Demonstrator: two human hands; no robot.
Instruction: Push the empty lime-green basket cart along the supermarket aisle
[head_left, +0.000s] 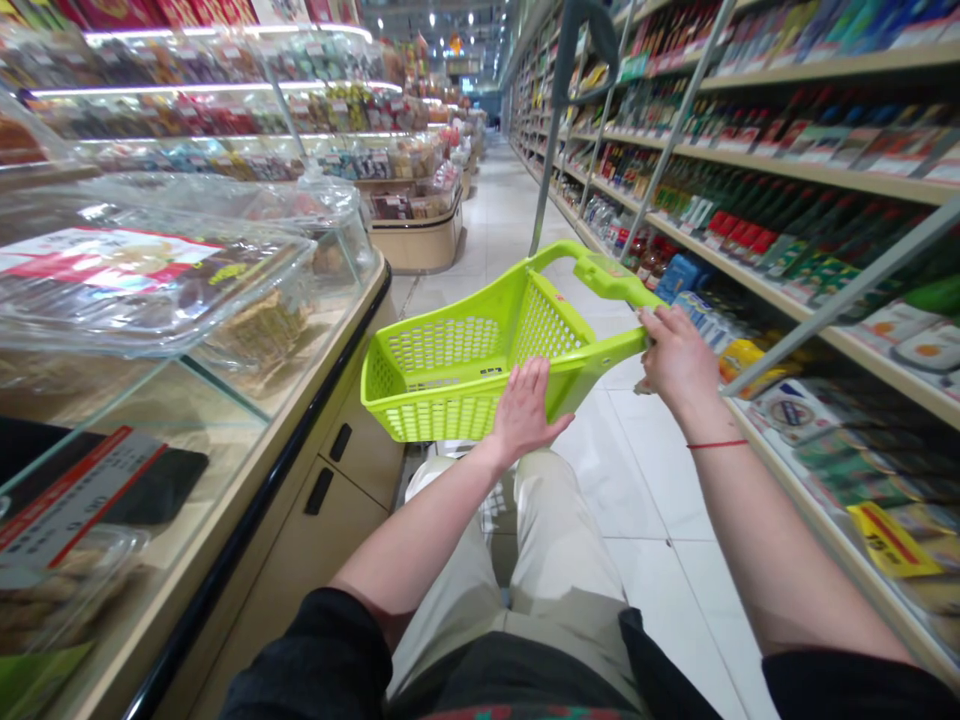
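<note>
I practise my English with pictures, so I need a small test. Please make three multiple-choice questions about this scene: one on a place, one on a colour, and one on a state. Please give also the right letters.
1. Where is the red string?
A. On the left wrist
B. On the right wrist
C. On the basket handle

2. What colour is the shopping basket?
A. Blue
B. Red
C. Lime green

3. How is the left hand?
A. Open and flat against the basket
B. Closed around the handle
C. Hanging free of the basket

Answers:
1. B: the string circles the wrist just below the right hand.
2. C: its mesh sides and handle are lime green.
3. A: its fingers lie spread on the basket's near edge.
</note>
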